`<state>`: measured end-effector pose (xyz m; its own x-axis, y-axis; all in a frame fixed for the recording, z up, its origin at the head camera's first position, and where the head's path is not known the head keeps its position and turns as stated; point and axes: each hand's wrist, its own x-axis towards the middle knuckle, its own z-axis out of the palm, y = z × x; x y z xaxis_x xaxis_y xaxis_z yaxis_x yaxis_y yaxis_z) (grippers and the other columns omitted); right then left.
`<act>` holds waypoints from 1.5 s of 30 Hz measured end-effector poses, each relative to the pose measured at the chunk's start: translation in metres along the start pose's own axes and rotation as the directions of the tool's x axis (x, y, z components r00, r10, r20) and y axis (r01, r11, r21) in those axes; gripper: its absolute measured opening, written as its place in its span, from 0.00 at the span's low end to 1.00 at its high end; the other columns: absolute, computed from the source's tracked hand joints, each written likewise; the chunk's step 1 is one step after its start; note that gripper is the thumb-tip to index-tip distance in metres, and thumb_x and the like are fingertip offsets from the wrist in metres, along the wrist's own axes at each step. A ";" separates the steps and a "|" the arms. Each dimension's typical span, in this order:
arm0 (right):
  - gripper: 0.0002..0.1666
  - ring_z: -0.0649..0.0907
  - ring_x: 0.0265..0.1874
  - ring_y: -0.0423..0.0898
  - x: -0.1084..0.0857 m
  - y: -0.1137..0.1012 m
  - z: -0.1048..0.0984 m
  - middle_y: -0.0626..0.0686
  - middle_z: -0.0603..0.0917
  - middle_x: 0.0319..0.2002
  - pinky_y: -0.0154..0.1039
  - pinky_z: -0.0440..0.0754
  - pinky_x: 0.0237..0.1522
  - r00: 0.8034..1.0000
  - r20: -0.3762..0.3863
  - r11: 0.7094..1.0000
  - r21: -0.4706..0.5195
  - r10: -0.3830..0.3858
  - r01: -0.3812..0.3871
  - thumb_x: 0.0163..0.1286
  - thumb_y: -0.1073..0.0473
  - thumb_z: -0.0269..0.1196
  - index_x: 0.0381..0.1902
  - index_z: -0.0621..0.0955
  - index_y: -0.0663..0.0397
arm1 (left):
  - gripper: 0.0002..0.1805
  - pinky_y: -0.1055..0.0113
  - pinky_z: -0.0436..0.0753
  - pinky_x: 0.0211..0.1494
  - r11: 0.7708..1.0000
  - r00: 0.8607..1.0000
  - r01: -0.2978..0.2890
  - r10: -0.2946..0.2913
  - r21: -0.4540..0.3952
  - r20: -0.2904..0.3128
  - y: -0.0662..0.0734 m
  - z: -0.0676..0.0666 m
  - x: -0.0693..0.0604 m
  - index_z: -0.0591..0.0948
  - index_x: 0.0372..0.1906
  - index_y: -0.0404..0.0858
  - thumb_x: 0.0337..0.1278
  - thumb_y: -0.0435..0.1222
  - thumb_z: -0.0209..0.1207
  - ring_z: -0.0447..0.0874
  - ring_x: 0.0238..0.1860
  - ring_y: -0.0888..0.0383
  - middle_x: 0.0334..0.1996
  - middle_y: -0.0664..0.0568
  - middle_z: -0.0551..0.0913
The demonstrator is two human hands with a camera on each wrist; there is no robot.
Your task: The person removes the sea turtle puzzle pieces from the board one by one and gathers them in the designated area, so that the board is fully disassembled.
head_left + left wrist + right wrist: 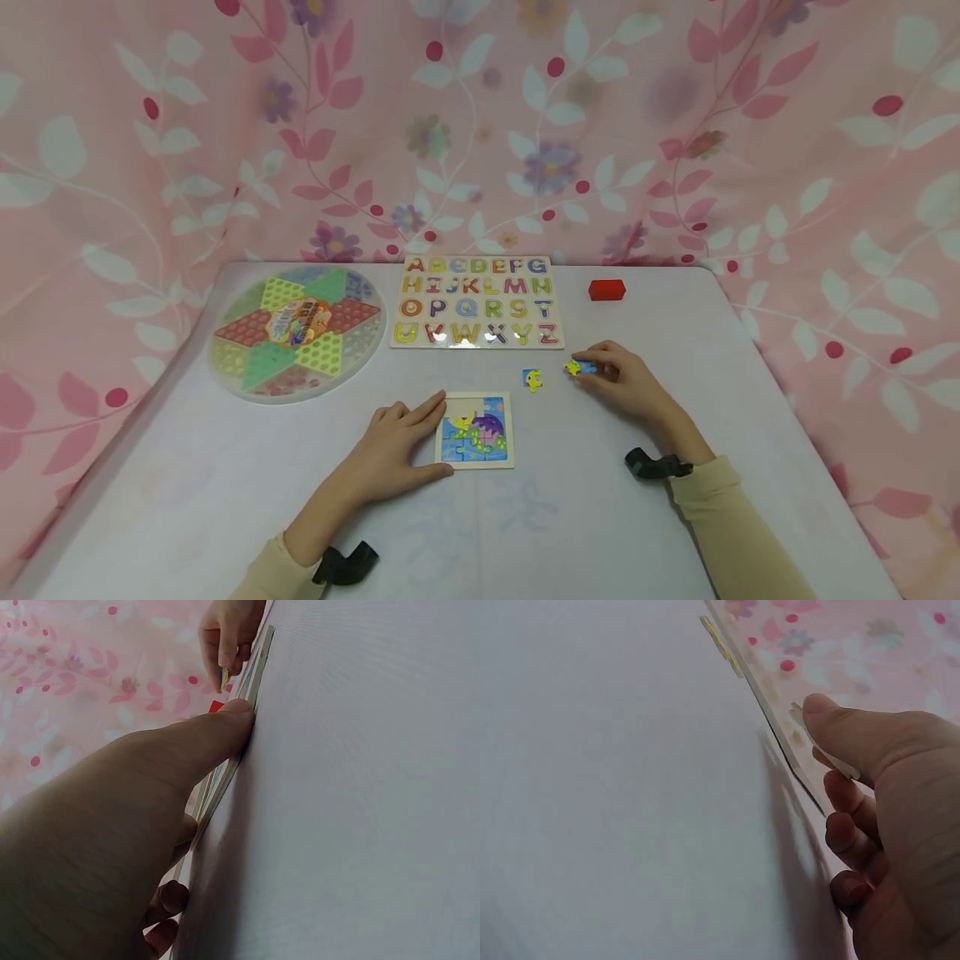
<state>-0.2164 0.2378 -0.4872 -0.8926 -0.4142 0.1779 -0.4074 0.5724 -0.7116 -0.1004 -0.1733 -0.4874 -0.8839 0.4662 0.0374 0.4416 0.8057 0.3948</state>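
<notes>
Worktop (577, 525): white
Star board (297, 332): my left
Alphabet board (480, 297): far middle
Red block (607, 290): far right
Framed puzzle (476, 465): nearest me
Loose piece (532, 379): just beyond

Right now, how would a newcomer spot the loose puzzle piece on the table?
On the white table, find the alphabet board. In the head view, just below its Y and Z, lies a blue-and-yellow puzzle piece. Unlike the similar piece the right hand pinches, it's unheld.

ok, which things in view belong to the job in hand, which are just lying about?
Job:
pale square wooden jigsaw tray, left hand touching it;
blue-and-yellow jigsaw piece pinched in right hand;
loose yellow-and-blue jigsaw piece.

Apparently lying about:
round multicoloured star-pattern game board;
rectangular wooden alphabet board;
small red block.
</notes>
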 end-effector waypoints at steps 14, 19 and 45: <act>0.22 0.78 0.49 0.48 0.004 -0.019 0.025 0.54 0.83 0.55 0.43 0.78 0.50 0.996 0.067 0.996 -0.063 -0.053 0.058 0.71 0.62 0.73 0.62 0.87 0.54 | 0.53 0.53 0.65 0.57 1.000 1.000 -0.012 0.012 0.001 -0.007 0.002 -0.004 -0.001 0.68 0.81 0.42 0.58 0.68 0.67 0.60 0.40 0.63 0.83 0.57 0.62; 0.19 0.79 0.48 0.48 0.006 -0.019 0.024 0.53 0.84 0.53 0.43 0.79 0.51 0.998 0.047 0.998 -0.051 -0.042 0.045 0.71 0.63 0.73 0.59 0.88 0.55 | 0.53 0.53 0.66 0.58 1.000 1.000 -0.001 0.001 0.003 0.000 0.002 -0.004 0.000 0.68 0.81 0.42 0.59 0.67 0.67 0.61 0.41 0.63 0.83 0.58 0.61; 0.18 0.79 0.47 0.48 0.005 -0.015 0.025 0.54 0.84 0.52 0.41 0.78 0.49 0.999 0.017 0.997 -0.062 -0.041 0.042 0.70 0.62 0.73 0.57 0.88 0.54 | 0.53 0.52 0.66 0.58 1.000 1.000 -0.003 0.003 0.004 0.001 0.003 -0.003 0.000 0.68 0.81 0.41 0.58 0.67 0.68 0.62 0.40 0.63 0.83 0.57 0.62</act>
<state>-0.2096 0.2098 -0.4926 -0.8718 -0.4493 0.1950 -0.4556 0.5977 -0.6597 -0.0993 -0.1717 -0.4833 -0.8823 0.4692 0.0374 0.4449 0.8056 0.3913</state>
